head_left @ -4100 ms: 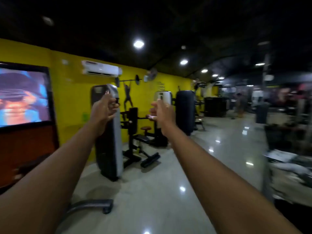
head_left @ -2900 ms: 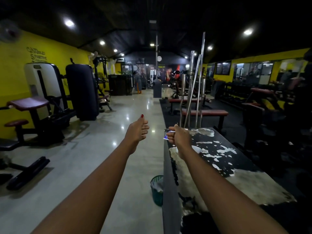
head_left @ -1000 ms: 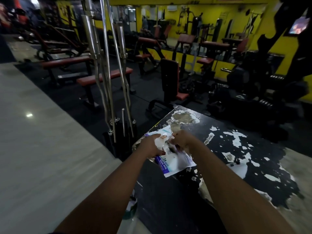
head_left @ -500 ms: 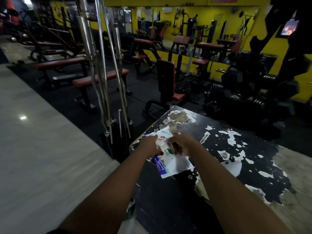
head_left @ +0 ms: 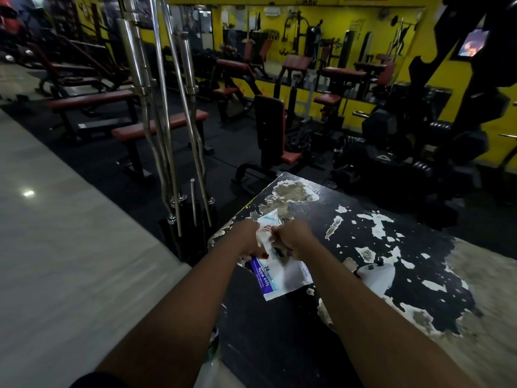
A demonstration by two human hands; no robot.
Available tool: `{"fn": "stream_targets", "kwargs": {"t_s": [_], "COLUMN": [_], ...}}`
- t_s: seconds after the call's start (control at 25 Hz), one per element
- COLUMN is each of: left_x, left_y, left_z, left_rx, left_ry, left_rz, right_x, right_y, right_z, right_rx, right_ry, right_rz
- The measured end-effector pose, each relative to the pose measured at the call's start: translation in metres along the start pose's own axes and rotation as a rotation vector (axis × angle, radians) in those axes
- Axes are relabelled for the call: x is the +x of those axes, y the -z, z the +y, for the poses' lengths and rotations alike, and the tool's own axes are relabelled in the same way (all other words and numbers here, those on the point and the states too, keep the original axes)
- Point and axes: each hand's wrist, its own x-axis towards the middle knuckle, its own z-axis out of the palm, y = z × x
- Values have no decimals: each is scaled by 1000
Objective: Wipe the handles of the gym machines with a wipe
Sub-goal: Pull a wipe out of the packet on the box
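- Your left hand (head_left: 246,240) is stretched out over the left edge of the bench (head_left: 279,345). The bench has a black top with its coating flaked away in pale patches.
- The left grip is curled and pinches the left side of the wipe packet (head_left: 284,275). A red thumbnail shows against the packet's blue strip.
- Your right hand (head_left: 293,236) is just beside the left one. Its grip is also curled, pinching the packet at its upper middle.
- The wipe packet lies on the bench near the left edge. It is white, with a blue strip printed "extra soft".
- A pale crumpled part sits between the two grips. You cannot tell whether it is the packet's flap or a wipe.
- A white rounded object (head_left: 376,273) rests on the bench to the right of the packet, apart from it.
- Chrome bars (head_left: 167,121) stand upright in a floor rack just beyond the bench's left corner.
- Red-padded gym machines (head_left: 268,130) stand on the dark mat beyond, well apart from both hands.
- A mirror (head_left: 321,37) is set in the yellow far wall.
- A pale tiled floor (head_left: 70,247) runs along the left.
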Motion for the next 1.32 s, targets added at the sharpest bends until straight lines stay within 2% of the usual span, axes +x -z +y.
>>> {"fn": "stream_targets", "kwargs": {"t_s": [0.12,0.16,0.24,0.32,0.44,0.52,0.6,0.72,0.76,0.92,1.0,1.12,1.2,1.32], "left_x": [-1,-2,-2,-3,1,7,14,19,20,21,19,17,14,11], "left_y": [1,1,2,7,24,36,44,47,47,33,24,11,8,8], "left_z": [-1,-1,0,3,3,-1,-11,-23,-26,-34,-40,-48,-51,-53], "left_rx": [-138,-145,-107,57,398,494,407,82,23,112,32,-95,-126,-131], "left_ry": [49,55,44,-8,-64,-56,-47,-171,-203,-201,-163,-165,-224,-281], "left_rz": [-29,-27,-15,-37,-94,-106,-38,254,292,145,195,293,293,274], "right_x": [0,4,7,9,4,7,5,8,8,13,14,18,18,17], "right_y": [2,1,-5,-6,-9,-8,-5,-4,-5,-4,-1,5,6,-2], "right_z": [7,10,17,21,14,5,-9,-26,-31,-39,-39,-32,-33,-39], "right_rx": [-44,-13,-138,-236,-534,-626,-669,-718,-708,-846,-935,-885,-926,-1116], "right_ry": [81,107,199,243,246,239,299,452,490,616,608,569,566,624], "right_rz": [57,58,92,160,138,81,45,-61,-112,-185,-241,-302,-365,-402]}}
